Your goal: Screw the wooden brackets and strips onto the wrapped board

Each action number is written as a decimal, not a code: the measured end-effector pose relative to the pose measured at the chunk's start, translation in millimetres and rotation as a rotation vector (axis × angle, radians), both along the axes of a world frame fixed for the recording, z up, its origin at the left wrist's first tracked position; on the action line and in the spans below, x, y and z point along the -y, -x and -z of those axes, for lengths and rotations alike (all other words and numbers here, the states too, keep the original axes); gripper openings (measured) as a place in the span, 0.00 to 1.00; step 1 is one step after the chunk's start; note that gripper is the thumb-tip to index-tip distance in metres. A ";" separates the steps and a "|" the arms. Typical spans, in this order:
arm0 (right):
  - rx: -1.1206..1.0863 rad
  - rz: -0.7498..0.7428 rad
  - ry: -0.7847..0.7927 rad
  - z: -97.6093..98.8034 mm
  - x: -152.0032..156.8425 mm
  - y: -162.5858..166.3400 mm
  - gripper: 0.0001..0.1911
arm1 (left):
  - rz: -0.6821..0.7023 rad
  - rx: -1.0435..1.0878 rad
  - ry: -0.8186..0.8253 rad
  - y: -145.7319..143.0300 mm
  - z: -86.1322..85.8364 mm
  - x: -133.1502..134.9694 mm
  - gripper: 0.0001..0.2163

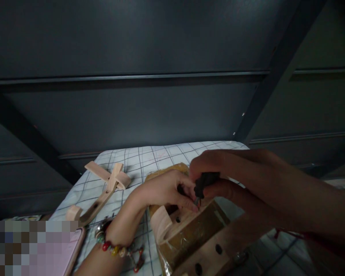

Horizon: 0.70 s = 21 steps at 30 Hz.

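My right hand (235, 174) is curled round the black handle of a small tool (204, 183), its tip pointing down at a light wooden piece (175, 226) with dark round holes. My left hand (166, 189), with a beaded bracelet on the wrist, pinches something tiny right beside the tool's tip, resting on the wooden piece. The wooden piece lies on a brown plastic-wrapped packet (189, 237). What the left fingers pinch is too small to make out.
A white checked cloth (149, 155) covers the table. A wooden cross-shaped assembly (105, 188) lies at the left. A pink phone (71, 245) sits at the lower left. A dark panelled wall (161, 76) stands close behind the table.
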State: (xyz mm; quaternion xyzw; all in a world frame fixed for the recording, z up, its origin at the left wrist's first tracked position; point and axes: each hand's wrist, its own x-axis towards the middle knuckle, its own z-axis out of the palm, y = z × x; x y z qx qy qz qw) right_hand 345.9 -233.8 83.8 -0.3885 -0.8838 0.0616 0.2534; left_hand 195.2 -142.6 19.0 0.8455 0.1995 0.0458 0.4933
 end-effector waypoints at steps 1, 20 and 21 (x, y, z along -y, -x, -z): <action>-0.001 -0.012 -0.005 -0.4 -0.1 0.3 0.15 | 0.004 0.008 0.007 0.1 0.4 -0.4 0.04; -0.114 0.239 -0.060 6.8 -13.8 8.8 0.10 | 0.024 0.051 0.171 1.9 4.2 -4.8 0.05; -0.142 0.207 -0.048 7.3 -13.5 9.1 0.09 | 0.026 0.046 0.143 2.2 2.9 -4.8 0.05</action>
